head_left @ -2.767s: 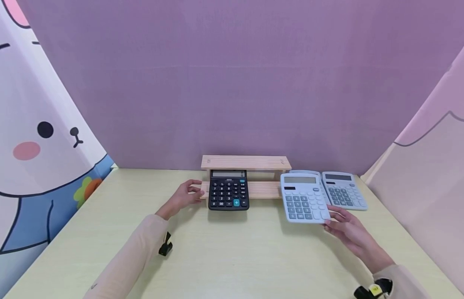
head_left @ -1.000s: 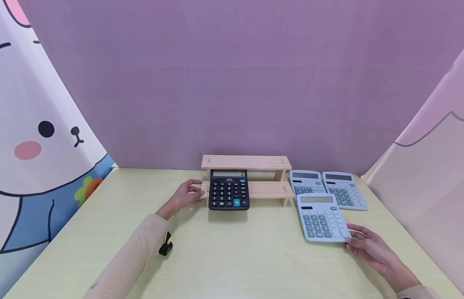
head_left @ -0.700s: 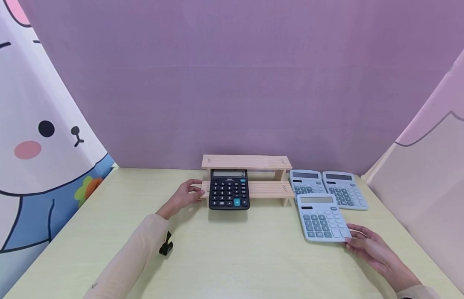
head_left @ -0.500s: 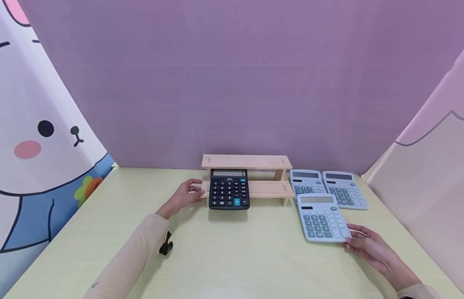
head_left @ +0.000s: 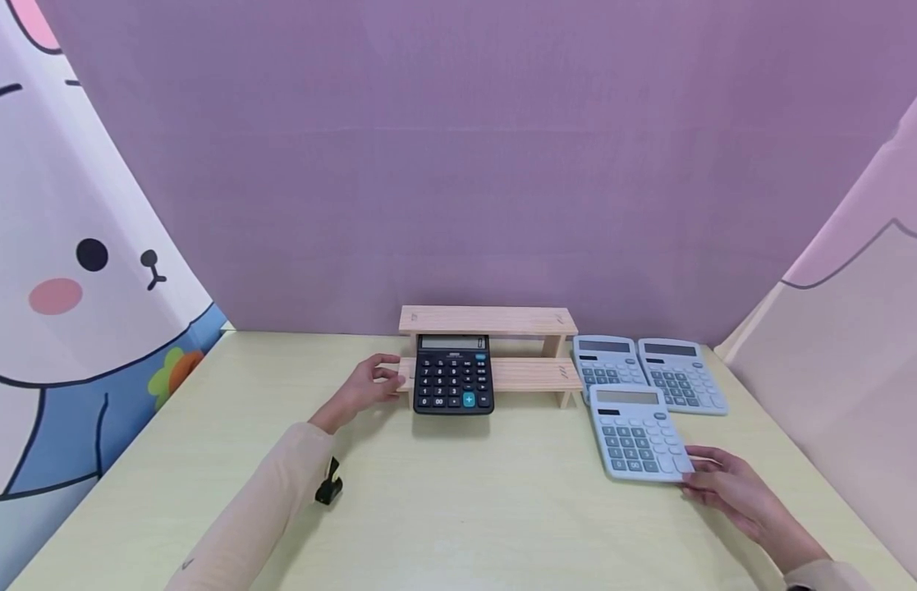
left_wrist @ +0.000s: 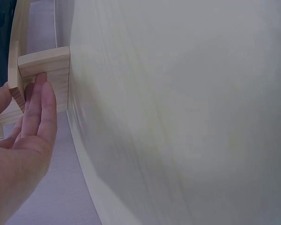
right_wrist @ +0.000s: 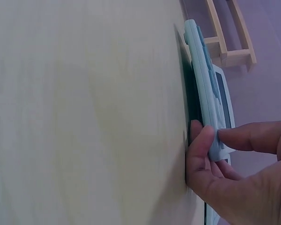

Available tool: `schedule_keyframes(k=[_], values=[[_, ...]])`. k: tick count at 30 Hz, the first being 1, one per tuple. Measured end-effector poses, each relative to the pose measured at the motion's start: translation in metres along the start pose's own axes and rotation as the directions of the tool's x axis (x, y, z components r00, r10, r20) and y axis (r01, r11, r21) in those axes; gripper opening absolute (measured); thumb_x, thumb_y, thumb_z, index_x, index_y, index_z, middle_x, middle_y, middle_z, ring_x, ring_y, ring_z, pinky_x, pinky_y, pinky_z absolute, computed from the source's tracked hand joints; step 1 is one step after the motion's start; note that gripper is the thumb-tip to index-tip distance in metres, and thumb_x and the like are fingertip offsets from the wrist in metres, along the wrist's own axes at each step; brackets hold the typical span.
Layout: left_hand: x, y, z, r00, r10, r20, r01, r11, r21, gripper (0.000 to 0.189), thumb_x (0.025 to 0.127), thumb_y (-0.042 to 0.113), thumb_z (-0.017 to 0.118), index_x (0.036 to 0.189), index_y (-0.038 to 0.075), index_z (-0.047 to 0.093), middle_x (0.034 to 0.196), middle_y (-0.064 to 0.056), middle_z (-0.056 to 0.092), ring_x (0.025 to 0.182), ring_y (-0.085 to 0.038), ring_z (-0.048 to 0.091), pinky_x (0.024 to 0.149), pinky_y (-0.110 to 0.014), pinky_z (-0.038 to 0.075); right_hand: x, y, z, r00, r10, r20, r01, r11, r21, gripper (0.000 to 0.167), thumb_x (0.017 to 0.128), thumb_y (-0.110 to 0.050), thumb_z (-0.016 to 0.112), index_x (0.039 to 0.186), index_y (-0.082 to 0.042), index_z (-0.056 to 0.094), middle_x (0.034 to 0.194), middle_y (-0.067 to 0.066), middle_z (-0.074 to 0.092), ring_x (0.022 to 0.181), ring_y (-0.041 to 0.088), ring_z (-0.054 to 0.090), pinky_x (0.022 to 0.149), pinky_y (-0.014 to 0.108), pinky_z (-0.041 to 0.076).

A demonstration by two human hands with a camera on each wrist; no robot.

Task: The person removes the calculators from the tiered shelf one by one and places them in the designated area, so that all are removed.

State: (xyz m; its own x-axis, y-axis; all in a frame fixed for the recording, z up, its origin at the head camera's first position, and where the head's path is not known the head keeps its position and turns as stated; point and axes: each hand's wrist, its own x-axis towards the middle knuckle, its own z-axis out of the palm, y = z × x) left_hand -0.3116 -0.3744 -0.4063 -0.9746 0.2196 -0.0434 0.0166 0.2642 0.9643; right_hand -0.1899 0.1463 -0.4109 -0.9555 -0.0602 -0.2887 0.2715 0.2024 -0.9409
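- One black calculator (head_left: 454,376), keyed 0 and 00, brand too small to read, sits on one wooden rack (head_left: 535,372).
- Left hand (head_left: 360,394) grips the rack's end.
- Right hand (head_left: 740,499) pinches the front blue calculator (head_left: 640,435); two rear blue calculators (head_left: 683,379) lie behind.

Bare hands (head_left: 362,391), beige sleeves (head_left: 269,492), black wrist-mount (head_left: 328,491)

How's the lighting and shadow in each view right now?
Head view: bright, fairly even, soft shadow beneath the black calculator; left wrist view: dimmer, a broad soft shadow across the table; right wrist view: also dim, with shadow beneath the held blue calculator.
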Motion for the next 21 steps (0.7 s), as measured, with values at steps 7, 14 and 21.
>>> schedule_keyframes(k=[7, 14, 21], values=[[0.0013, -0.0015, 0.0000, 1.000, -0.007, -0.007, 0.007, 1.000, 0.002, 0.051, 0.090, 0.006, 0.056, 0.134, -0.005, 0.033, 0.110, -0.023, 0.054, 0.084, -0.014, 0.060, 0.084, -0.037, 0.057, 0.0004, -0.0026, 0.0023, 0.999, -0.002, -0.047, -0.004, 0.993, -0.114, 0.067, 0.083, 0.001, 0.056, 0.134, 0.016, 0.015, 0.095, 0.000, 0.057, 0.079, 0.005, 0.061, 0.071, 0.025, 0.058], [0.0013, -0.0022, 0.0002, 1.000, -0.008, -0.010, 0.008, 1.000, -0.008, 0.051, 0.089, 0.005, 0.057, 0.133, -0.005, 0.033, 0.110, -0.023, 0.054, 0.084, -0.015, 0.060, 0.083, -0.037, 0.057, 0.0000, -0.0070, 0.0049, 0.993, -0.016, -0.116, -0.014, 0.967, -0.255, 0.062, 0.082, -0.001, 0.057, 0.131, 0.016, 0.023, 0.109, 0.018, 0.051, 0.076, 0.005, 0.058, 0.066, 0.025, 0.057], [0.0010, -0.0022, -0.0003, 1.000, 0.000, -0.010, 0.000, 1.000, -0.005, 0.051, 0.089, 0.006, 0.057, 0.133, -0.005, 0.034, 0.110, -0.023, 0.054, 0.083, -0.013, 0.060, 0.083, -0.037, 0.057, 0.0009, -0.0085, 0.0044, 0.992, -0.021, -0.121, -0.017, 0.952, -0.306, 0.061, 0.082, -0.003, 0.058, 0.130, 0.016, 0.025, 0.114, 0.026, 0.048, 0.075, 0.006, 0.059, 0.061, 0.024, 0.055]])
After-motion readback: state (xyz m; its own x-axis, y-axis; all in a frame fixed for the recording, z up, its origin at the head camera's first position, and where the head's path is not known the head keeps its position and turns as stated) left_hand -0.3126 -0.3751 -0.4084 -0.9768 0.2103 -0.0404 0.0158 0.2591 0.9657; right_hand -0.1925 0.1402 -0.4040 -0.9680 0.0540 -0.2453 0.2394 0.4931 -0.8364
